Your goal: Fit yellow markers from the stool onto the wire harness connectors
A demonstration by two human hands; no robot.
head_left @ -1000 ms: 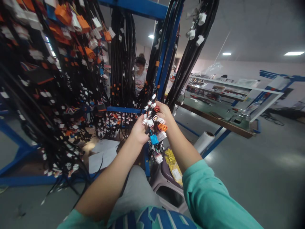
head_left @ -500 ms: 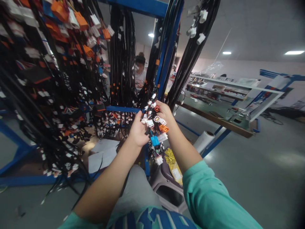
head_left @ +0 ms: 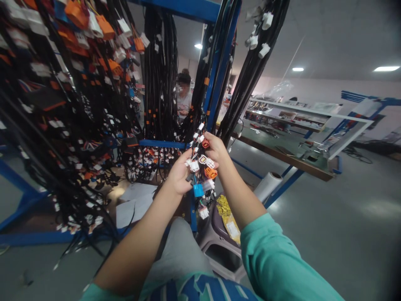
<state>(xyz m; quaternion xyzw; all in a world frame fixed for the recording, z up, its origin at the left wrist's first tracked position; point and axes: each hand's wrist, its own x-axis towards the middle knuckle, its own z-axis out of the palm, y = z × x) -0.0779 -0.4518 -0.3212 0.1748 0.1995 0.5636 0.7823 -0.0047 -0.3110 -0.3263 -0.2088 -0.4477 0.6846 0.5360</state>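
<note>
Between my two hands hangs a wire harness end, a cluster of white, orange and blue connectors. My left hand (head_left: 180,173) is closed around the cluster's left side, beside a white connector (head_left: 194,166). My right hand (head_left: 216,149) grips the upper right side, fingers partly hidden behind the wires, near a small red-orange connector (head_left: 205,144). Lower in the bunch are an orange connector (head_left: 210,172) and a blue connector (head_left: 198,190). At the bottom dangles a white multi-pin connector (head_left: 203,212).
Dense black harnesses (head_left: 159,75) hang from a blue rack (head_left: 191,9) ahead and to the left. A stool (head_left: 216,246) with a bag of yellow parts (head_left: 227,213) stands below my hands. Right of it are a white roll (head_left: 269,184) and a workbench (head_left: 282,152). Beyond the rack sits a person (head_left: 184,94).
The lower connectors have swung slightly left and down. My left hand has shifted a little to the left; my right hand has barely moved and both keep their hold.
</note>
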